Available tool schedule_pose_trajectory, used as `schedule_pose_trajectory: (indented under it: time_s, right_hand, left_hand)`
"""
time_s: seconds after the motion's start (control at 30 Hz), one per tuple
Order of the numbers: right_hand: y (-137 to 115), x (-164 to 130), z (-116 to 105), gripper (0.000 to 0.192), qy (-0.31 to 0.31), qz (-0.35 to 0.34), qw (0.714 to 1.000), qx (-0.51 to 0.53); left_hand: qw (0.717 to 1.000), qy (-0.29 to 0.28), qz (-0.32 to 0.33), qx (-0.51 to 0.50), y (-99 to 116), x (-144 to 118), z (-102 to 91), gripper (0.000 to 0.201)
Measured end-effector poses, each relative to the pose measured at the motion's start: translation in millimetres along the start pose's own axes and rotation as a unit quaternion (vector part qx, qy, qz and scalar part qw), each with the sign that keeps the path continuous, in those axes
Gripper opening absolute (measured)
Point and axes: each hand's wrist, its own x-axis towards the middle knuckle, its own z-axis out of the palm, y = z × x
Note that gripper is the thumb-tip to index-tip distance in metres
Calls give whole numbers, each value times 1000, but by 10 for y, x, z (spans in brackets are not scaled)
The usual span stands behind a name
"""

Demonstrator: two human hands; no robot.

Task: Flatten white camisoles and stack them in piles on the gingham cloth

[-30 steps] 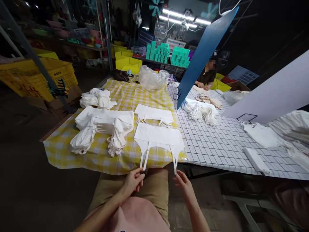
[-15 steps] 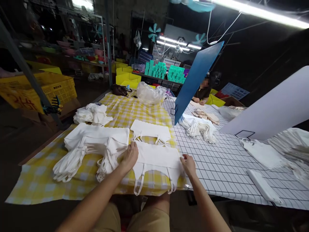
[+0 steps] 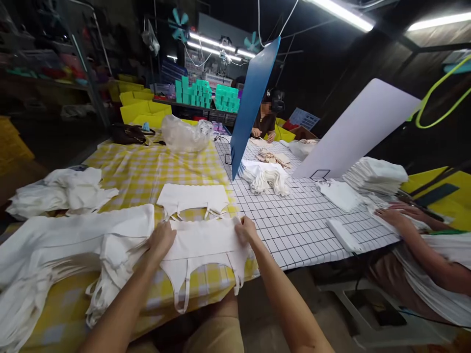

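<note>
Table (image 3: 294, 230) runs wide ahead of the hands, yellow checked cloth (image 3: 147, 171) under them and off to their left, white grid cloth to their right. Big pile of white bags (image 3: 66, 245) lies just left of the left hand, its straps spilling toward the near edge. Another loose heap of white fabric (image 3: 59, 191) sits further left and beyond.

White bag (image 3: 200, 242) lies flat directly between the two hands, just ahead of the body at the near table edge. Its long axis runs left-right, across the body; the body of the bag points away, the two straps (image 3: 184, 289) point back toward the person and hang over the table edge. Both hands are about equally near, one at each upper corner.

Left hand (image 3: 162, 240) presses flat on the bag's left corner, fingers spread, also touching the pile beside it. Right hand (image 3: 246, 230) rests on the right corner, fingers curled down on the fabric; cannot tell if it pinches the cloth or only presses. Hands are apart, the bag's width between them.

A second flat bag (image 3: 193, 198) lies just beyond the hands, same orientation, straps toward the first bag, nearly touching it.

Far right of the right hand, another person's hand (image 3: 399, 215) rests on fabric beside a stack of folded bags (image 3: 375, 174).
</note>
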Motion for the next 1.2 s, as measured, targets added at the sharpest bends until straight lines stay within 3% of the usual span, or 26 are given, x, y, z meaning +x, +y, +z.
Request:
schedule_pose_trajectory:
  time_s: [0.23,0.4,0.5,0.73,0.9,1.03,1.2]
  right_hand:
    - [15,14,-140,18,-96,33,990,97]
    - [9,45,-156,23,-109,56,982,145]
    - [28,52,-158,25,-125,57,975,177]
    - [53,-32,-267,22,-147,0,958,245]
    - [-26,-113,-510,28,-148,-71,951,262]
    - [-273,-132,-819,32,-105,-133,945,280]
    - [-614,-225,-1214,30,38,-257,902,346]
  left_hand:
    - [996,-34,-83,-27,119,-11,-101,34]
    - [996,-56,-66,-14,88,3,-172,23]
    - [998,-39,-51,-21,81,-18,-202,23]
    - [992,0,-53,-112,66,-80,-246,30]
    - [958,29,-30,-283,14,-69,-300,35]
    - [928,92,12,-362,97,96,-580,38]
    - [854,137,105,-491,301,190,-1170,48]
